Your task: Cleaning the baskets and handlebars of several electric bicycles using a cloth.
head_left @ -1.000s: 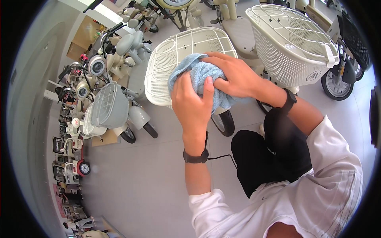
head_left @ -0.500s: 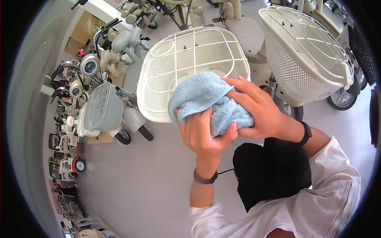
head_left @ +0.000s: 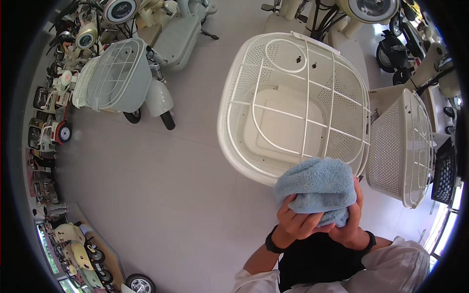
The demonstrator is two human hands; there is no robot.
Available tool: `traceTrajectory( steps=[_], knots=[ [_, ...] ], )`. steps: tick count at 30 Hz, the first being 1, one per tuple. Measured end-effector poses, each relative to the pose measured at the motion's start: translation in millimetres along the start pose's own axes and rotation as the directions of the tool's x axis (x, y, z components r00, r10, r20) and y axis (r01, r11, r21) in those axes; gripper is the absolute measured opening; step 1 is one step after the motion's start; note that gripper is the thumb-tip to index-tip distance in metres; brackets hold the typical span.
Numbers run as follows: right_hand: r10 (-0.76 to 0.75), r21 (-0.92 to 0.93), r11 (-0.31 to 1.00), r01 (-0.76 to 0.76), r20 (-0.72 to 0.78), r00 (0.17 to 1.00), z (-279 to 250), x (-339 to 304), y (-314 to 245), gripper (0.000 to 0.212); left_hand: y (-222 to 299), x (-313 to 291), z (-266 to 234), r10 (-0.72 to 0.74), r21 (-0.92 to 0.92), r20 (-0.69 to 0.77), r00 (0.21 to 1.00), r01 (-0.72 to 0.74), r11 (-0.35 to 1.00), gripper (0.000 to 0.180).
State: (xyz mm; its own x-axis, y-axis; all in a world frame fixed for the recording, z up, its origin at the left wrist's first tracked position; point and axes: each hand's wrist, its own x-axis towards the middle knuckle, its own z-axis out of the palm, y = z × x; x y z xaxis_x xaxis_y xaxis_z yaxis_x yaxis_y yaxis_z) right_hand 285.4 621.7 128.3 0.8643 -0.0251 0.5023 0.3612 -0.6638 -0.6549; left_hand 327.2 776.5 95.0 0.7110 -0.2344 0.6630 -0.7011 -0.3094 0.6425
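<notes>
A bunched light-blue towel (head_left: 317, 185) is gripped between both of my hands. My left hand (head_left: 298, 219) curls its fingers into the lower left of the cloth. On the other side, my right hand (head_left: 351, 223) wraps around the towel's right edge, some of its fingers hidden behind the fabric. Just beyond the towel is a white perforated scooter basket (head_left: 288, 117) with a wire grid lid over its top. The towel overlaps the basket's near rim in view; whether it touches the rim I cannot tell.
To the right stands another white perforated basket (head_left: 391, 146), with a black basket (head_left: 443, 168) past it. A grey scooter with a wire-topped basket (head_left: 119, 75) is at the far left. A round headlight (head_left: 373, 7) sits behind the middle basket. Grey floor (head_left: 171, 185) lies to the left.
My view has shifted, so the middle basket appears larger and farther right. Both hands still hold the towel, now lower in view near the basket's front rim, and its folds have changed.
</notes>
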Motion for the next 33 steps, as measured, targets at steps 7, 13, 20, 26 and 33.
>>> traceTrajectory(
  steps=[7,13,20,26,33],
  knots=[
    [0.089,-0.041,0.996,-0.081,0.285,0.954,-7.4,57.0,-43.5,0.047,22.6,26.9,-13.5,-0.375,-0.083,-0.250,0.893,0.366,0.927,0.034],
    [-0.004,0.024,1.000,-0.004,0.306,0.952,2.8,127.6,-76.1,0.045,29.1,86.7,-49.6,-0.424,-0.029,-0.358,0.832,0.444,0.895,0.043],
    [0.078,-0.113,0.993,-0.034,0.414,0.907,62.0,165.5,-70.8,0.052,-22.3,94.6,-65.4,-0.603,0.009,-0.343,0.720,0.644,0.765,0.043],
    [0.115,-0.178,0.983,-0.033,0.471,0.875,69.3,186.2,-70.9,0.054,-43.1,119.9,-82.6,-0.632,-0.103,-0.280,0.723,0.632,0.768,0.039],
    [0.422,-0.260,0.904,-0.339,0.420,0.803,90.3,238.3,-70.8,0.060,-114.0,189.2,-107.3,-0.630,-0.257,0.012,0.777,0.611,0.749,0.034]
  ],
)
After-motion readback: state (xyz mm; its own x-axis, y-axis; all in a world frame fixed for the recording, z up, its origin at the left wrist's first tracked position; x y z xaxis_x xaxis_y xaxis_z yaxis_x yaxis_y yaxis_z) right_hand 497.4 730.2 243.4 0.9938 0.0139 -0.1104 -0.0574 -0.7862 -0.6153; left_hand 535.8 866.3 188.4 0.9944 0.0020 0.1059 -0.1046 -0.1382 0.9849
